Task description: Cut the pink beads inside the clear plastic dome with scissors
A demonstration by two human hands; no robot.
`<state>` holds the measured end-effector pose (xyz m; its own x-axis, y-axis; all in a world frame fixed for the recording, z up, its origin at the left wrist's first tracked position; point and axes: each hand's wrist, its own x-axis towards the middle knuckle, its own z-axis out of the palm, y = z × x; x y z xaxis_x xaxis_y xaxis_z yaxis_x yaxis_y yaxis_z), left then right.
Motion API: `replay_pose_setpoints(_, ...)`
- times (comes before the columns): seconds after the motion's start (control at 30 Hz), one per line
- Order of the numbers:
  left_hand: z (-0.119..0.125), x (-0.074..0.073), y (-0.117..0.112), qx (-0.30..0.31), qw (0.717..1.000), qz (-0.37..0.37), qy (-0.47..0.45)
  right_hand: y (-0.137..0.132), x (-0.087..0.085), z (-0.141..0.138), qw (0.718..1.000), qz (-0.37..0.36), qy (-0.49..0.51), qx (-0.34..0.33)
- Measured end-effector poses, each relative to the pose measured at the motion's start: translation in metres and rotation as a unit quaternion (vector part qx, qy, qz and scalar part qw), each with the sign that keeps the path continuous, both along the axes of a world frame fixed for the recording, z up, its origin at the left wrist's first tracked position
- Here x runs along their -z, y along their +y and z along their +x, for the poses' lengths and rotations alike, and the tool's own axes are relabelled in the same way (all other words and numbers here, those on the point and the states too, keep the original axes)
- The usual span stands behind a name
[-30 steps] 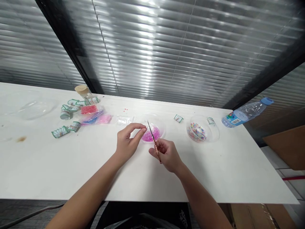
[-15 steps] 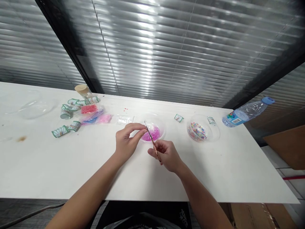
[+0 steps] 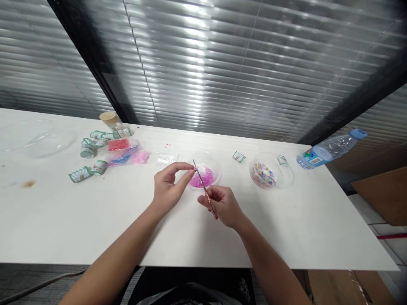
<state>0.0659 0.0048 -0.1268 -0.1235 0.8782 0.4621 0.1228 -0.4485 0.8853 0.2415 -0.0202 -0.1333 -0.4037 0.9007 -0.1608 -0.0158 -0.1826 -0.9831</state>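
My right hand (image 3: 222,205) grips a thin copper-coloured tool with a metal tip (image 3: 201,181), which slants up and to the left. My left hand (image 3: 168,186) pinches thumb and forefinger together at the tool's tip, on something too small to make out. Both hands hover just in front of a clear bowl (image 3: 213,163) holding pink beads (image 3: 203,177) on the white table (image 3: 95,220).
A second clear bowl (image 3: 284,180) with mixed-colour beads stands to the right, and a water bottle (image 3: 330,149) lies at the far right edge. At the left are small bead bags (image 3: 125,153), several green-labelled packets (image 3: 85,169), a cork-lidded jar (image 3: 110,120) and a clear lid (image 3: 47,142).
The tool's tip has shifted slightly left and up toward my left fingertips. Both hands stay nearly where they were.
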Motion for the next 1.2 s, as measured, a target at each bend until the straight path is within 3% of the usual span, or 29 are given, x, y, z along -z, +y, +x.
replay_pose_setpoints(0.43, 0.002, -0.011, -0.001, 0.045, 0.996, -0.072, -0.005, 0.0, -0.001, -0.002, 1.0, 0.017, -0.017, 0.004)
replay_pose_setpoints(1.2, 0.0, -0.009, 0.001, 0.059, 0.992, -0.108, -0.008, 0.0, -0.004, -0.002, 1.0, 0.018, -0.02, 0.005)
